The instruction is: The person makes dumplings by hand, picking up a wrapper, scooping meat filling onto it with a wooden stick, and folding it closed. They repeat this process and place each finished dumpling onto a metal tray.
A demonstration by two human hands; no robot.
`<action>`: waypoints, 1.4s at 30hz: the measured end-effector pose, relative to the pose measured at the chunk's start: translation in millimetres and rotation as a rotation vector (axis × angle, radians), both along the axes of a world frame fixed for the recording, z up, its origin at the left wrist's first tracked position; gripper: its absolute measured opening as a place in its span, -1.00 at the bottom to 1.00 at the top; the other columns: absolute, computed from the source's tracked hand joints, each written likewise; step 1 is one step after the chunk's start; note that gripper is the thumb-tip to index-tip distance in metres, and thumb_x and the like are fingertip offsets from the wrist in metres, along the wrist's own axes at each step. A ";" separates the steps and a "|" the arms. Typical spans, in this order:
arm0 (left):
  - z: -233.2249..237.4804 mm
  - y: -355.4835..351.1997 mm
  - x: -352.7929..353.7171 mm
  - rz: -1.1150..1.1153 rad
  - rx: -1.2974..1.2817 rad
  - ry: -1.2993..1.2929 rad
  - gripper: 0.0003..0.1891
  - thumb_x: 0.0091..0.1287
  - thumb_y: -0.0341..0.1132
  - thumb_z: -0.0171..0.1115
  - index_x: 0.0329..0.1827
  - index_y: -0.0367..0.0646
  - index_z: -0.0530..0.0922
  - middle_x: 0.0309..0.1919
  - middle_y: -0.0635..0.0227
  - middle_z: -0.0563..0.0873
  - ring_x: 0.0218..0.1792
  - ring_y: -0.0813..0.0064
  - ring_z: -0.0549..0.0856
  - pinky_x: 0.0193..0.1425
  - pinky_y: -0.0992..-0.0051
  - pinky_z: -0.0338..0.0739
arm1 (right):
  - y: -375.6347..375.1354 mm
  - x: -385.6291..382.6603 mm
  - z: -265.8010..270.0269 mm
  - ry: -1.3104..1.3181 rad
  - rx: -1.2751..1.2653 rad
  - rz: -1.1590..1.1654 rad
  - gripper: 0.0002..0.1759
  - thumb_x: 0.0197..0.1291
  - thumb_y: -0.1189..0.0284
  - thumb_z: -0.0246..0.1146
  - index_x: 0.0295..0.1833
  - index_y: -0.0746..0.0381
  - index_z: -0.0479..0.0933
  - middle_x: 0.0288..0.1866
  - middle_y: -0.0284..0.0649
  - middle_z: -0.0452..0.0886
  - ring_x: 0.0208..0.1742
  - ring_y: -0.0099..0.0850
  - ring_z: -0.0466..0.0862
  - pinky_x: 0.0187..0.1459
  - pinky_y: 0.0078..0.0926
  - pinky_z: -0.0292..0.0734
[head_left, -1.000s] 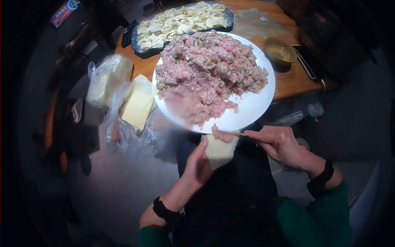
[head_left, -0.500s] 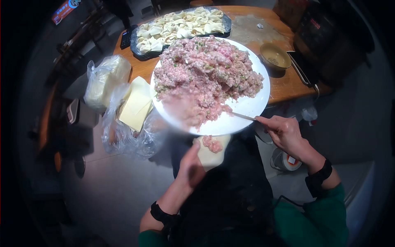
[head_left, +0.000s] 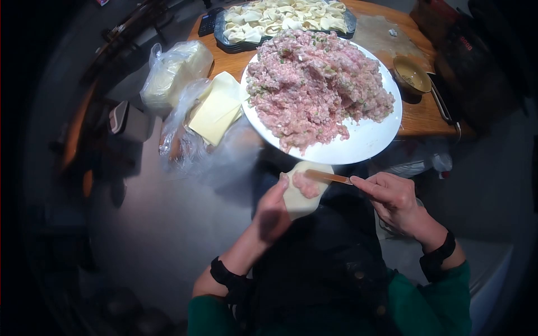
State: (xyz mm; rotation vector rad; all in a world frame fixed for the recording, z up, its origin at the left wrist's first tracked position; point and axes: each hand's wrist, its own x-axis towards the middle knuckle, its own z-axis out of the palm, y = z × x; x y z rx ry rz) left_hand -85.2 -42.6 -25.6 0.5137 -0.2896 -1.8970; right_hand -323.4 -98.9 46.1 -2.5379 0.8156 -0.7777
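Note:
My left hand [head_left: 273, 208] holds a pale wonton wrapper [head_left: 300, 208] by its left side, just below the plate. A lump of pink minced meat filling [head_left: 307, 187] lies on the wrapper. In my right hand [head_left: 390, 199] is a flat, narrow spatula [head_left: 330, 177], gripped at its near end. Its far end rests on or just over the filling. Beyond both hands, a white plate [head_left: 372, 143] carries a big mound of minced meat [head_left: 314, 89] flecked with green.
Stacked square wrappers [head_left: 214, 116] lie left of the plate in an opened plastic bag [head_left: 185, 140]. Behind is a wrapped block of wrappers [head_left: 178, 73]. A tray [head_left: 224, 40] of folded wontons stands at the back. At right are a brown bowl [head_left: 413, 75] and a phone [head_left: 443, 101].
The spatula has come from the plate's edge down to the filling on the wrapper. The filling there looks flatter. The view has shifted, so the table things sit higher and further right.

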 end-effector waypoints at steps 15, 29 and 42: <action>83.4 -38.0 14.3 0.272 -0.346 -0.155 -0.73 0.45 -0.06 -0.24 -0.03 -0.02 0.31 -0.18 0.13 0.53 0.12 0.10 0.47 0.25 -0.02 0.30 | -29.5 47.3 34.3 -0.236 0.446 0.172 -0.53 0.18 0.65 0.13 0.23 0.16 0.42 -0.53 -0.28 0.50 -0.51 -0.57 0.48 -0.38 -0.63 0.40; 104.4 -44.1 13.9 0.318 -0.537 -0.027 -0.57 0.42 -0.03 -0.14 0.26 0.00 0.26 0.20 0.20 0.42 0.29 0.14 0.31 0.39 0.09 0.14 | -45.1 62.2 61.5 -0.324 -0.490 0.141 -0.63 -0.22 0.73 0.24 -0.18 0.25 0.62 -0.40 -0.19 0.62 -0.50 -0.38 0.59 -0.53 -0.58 0.45; 98.3 -53.1 0.6 0.517 -0.386 -0.369 -0.32 0.38 -0.10 0.02 0.42 -0.22 -0.04 0.36 0.06 0.17 0.36 0.17 0.23 0.40 0.18 0.16 | -44.2 44.4 23.3 -0.267 -0.328 -0.005 -0.54 -0.11 0.68 0.25 0.01 0.18 0.57 -0.18 -0.18 0.66 -0.31 -0.33 0.69 -0.37 -0.49 0.58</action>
